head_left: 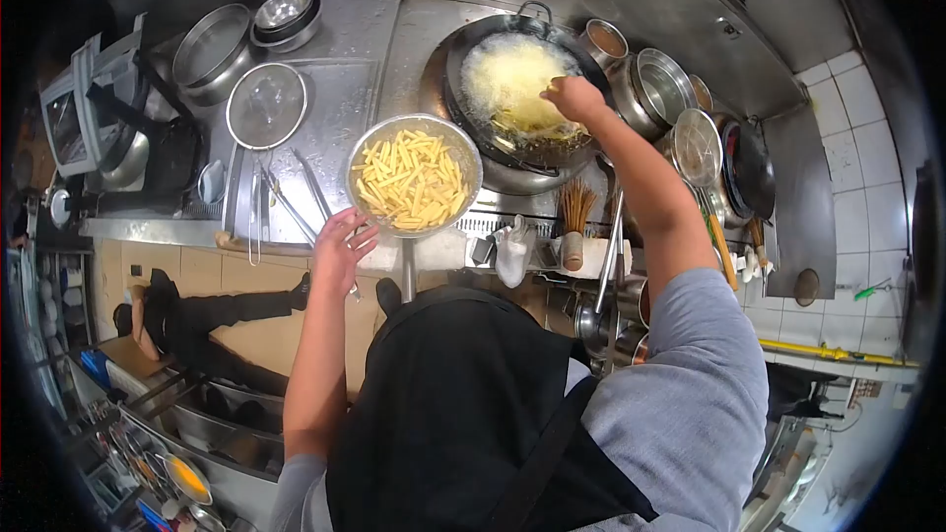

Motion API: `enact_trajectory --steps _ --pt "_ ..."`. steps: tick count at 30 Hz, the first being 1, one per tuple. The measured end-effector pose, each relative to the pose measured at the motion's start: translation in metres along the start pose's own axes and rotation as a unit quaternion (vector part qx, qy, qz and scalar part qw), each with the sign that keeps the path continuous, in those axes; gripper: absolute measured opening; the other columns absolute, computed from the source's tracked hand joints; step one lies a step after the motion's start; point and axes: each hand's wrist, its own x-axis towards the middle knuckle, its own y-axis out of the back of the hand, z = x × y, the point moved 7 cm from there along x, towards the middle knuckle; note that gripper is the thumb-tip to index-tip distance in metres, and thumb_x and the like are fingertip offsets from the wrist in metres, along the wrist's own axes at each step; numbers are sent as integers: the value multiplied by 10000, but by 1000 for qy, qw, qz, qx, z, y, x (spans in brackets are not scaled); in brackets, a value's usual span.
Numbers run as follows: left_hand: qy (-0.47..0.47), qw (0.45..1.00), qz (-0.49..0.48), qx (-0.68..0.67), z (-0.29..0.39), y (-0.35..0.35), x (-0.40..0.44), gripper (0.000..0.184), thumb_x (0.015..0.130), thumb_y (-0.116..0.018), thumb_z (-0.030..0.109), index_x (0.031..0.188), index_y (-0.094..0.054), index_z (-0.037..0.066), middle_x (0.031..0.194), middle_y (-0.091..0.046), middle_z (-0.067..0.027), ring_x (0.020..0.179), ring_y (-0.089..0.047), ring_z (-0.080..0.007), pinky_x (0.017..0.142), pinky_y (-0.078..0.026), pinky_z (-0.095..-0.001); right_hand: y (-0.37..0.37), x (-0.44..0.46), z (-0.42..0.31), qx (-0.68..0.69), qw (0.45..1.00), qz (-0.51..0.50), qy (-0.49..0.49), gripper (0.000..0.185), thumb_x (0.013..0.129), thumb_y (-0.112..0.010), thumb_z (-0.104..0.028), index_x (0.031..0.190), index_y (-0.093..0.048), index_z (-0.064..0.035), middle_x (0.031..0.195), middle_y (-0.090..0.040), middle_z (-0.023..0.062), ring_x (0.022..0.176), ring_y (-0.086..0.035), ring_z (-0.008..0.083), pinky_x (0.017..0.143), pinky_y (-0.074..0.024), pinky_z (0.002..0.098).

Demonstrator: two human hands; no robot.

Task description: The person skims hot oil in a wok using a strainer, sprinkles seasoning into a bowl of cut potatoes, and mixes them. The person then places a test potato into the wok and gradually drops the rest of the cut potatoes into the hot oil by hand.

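Observation:
A perforated metal strainer (475, 187) with a handle pointing toward me stands at the counter's front edge, holding a heap of raw-looking, pale yellow potato sticks (412, 180). My left hand (340, 251) is at its lower left rim, fingers apart, seeming to touch the rim. Ahead and to the right, a large black wok (463, 108) contains foaming, bubbling oil (517, 74). Above its right side is my right hand (574, 99), fingers drawn together and pointing down-left. Whatever the fingertips hold is hidden. A few yellow sticks show in the oil below.
A round mesh skimmer (266, 106) and tongs (286, 199) lie on the left counter, with metal bowls (286, 15) behind. Pots (662, 84) and another skimmer (697, 148) crowd the wok's right. A bamboo brush (574, 212) stands in front. Behind on the left is another person (197, 320).

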Motion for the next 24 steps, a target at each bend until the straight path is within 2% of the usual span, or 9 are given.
enact_trajectory --steps 3,5,7,11,16,18,20,21,24 --pt "-18 999 28 -1 18 23 -21 348 928 -573 162 1245 -505 36 1157 -580 -138 1008 -637 -292 839 -524 -378 1 42 -12 -58 990 -24 123 359 891 -561 -348 1003 -696 -35 1004 -685 202 934 -647 384 837 -509 454" --pt "-25 999 22 -4 30 37 -38 359 929 -590 178 1249 -513 37 1172 -584 -138 1006 -638 -282 831 -516 -366 37 58 -32 -21 995 -54 77 290 872 -567 -272 928 -703 -22 913 -689 210 852 -654 397 778 -525 454" --pt "-70 996 27 45 55 45 -65 363 950 -562 192 1263 -494 21 1201 -582 -160 1009 -638 -290 838 -525 -361 71 94 -42 -83 986 46 134 266 857 -592 -252 890 -703 -13 864 -686 214 813 -660 399 754 -535 446" --pt "-107 992 55 44 74 88 -101 367 944 -587 223 1252 -522 34 1200 -596 -147 1002 -646 -263 831 -518 -349 124 102 -70 -91 985 87 117 256 854 -587 -251 880 -679 -13 833 -666 232 814 -641 416 748 -517 470" --pt "-100 987 126 7 65 154 -133 318 940 -592 204 1224 -552 67 1175 -597 -127 935 -647 -241 808 -507 -367 78 85 -84 -48 992 88 76 342 805 -685 -334 875 -686 0 826 -686 203 800 -671 364 742 -528 441" --pt "-85 986 142 -4 54 173 -141 312 939 -594 203 1219 -554 73 1172 -598 -123 935 -647 -241 799 -510 -366 44 69 -98 -132 990 23 50 399 773 -748 -410 901 -705 -35 836 -705 175 797 -686 322 742 -534 420" --pt "-67 985 159 -12 44 191 -147 302 936 -598 197 1213 -553 87 1169 -601 -117 932 -649 -241 769 -521 -358 -7 79 -75 46 998 41 -17 254 753 -683 -266 929 -735 -89 924 -704 179 880 -673 345 804 -533 412" --pt "-70 985 160 -16 44 190 -151 302 936 -598 197 1213 -553 87 1169 -601 -117 932 -649 -241 769 -521 -358 -17 72 -81 41 998 21 49 308 744 -649 -192 1036 -727 -137 983 -699 187 913 -667 354 818 -530 405" --pt "-60 982 176 2 48 192 -161 306 931 -601 191 1214 -547 86 1160 -605 -118 917 -653 -242 756 -525 -352 5 53 -85 140 990 0 -10 477 688 -747 -192 1161 -690 -171 1058 -696 173 959 -666 335 855 -520 391"
